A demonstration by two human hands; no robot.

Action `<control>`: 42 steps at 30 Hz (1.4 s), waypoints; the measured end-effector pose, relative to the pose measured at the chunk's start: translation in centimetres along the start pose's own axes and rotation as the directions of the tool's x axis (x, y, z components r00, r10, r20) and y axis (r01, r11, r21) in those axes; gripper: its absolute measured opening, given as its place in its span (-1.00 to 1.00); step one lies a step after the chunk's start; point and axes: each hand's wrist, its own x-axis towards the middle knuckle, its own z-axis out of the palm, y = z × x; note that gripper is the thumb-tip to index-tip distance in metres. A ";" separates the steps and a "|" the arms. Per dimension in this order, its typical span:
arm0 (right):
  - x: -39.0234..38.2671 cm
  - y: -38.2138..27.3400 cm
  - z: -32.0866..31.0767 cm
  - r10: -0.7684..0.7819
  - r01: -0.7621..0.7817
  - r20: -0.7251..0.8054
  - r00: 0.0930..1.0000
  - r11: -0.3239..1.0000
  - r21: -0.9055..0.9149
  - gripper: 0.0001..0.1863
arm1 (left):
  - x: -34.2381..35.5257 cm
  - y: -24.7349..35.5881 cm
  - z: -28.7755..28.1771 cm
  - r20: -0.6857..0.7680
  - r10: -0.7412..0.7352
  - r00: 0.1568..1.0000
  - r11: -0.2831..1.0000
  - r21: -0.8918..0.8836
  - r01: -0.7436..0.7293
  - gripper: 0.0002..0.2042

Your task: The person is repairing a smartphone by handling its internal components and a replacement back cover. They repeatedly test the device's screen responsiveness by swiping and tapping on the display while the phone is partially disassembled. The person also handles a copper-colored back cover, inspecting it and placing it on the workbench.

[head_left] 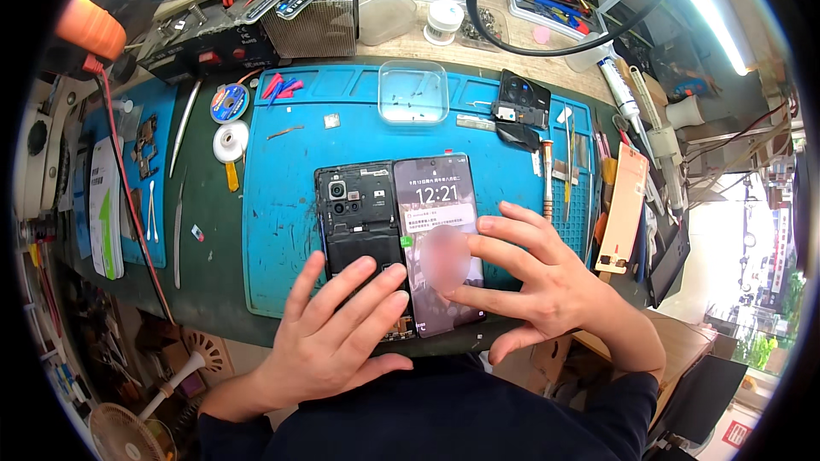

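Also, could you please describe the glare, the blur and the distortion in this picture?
In the head view, the upper-right light tube glares and part of the far right washes out to white; a smooth oval blur covers part of the lit phone screen; edges of the blue mat bow, and the corners go black.

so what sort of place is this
Probably a phone repair workshop: an opened phone body lies beside a lit phone screen on a blue work mat, with a clear box of tiny parts beyond them.
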 end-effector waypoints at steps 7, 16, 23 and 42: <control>0.7 1.2 -0.3 0.049 -0.048 -0.028 0.998 0.998 0.033 -0.28 | 0.6 -0.6 0.5 0.044 -0.015 0.999 0.998 -0.053 0.018 -0.19; 1.4 2.6 -0.2 0.182 -0.212 -0.160 0.970 0.956 -0.203 -0.17 | 0.6 -0.6 0.6 0.063 -0.009 0.998 1.000 -0.012 0.010 -0.20; 0.4 2.2 -0.4 0.127 -0.151 -0.149 0.981 0.975 -0.165 -0.07 | 0.5 -0.5 0.7 0.064 -0.020 0.998 1.000 -0.001 0.020 -0.17; -0.4 1.2 -0.5 0.051 -0.053 -0.112 0.992 0.999 -0.011 -0.21 | 0.4 -0.5 0.7 0.060 -0.021 0.998 1.000 0.009 0.021 -0.12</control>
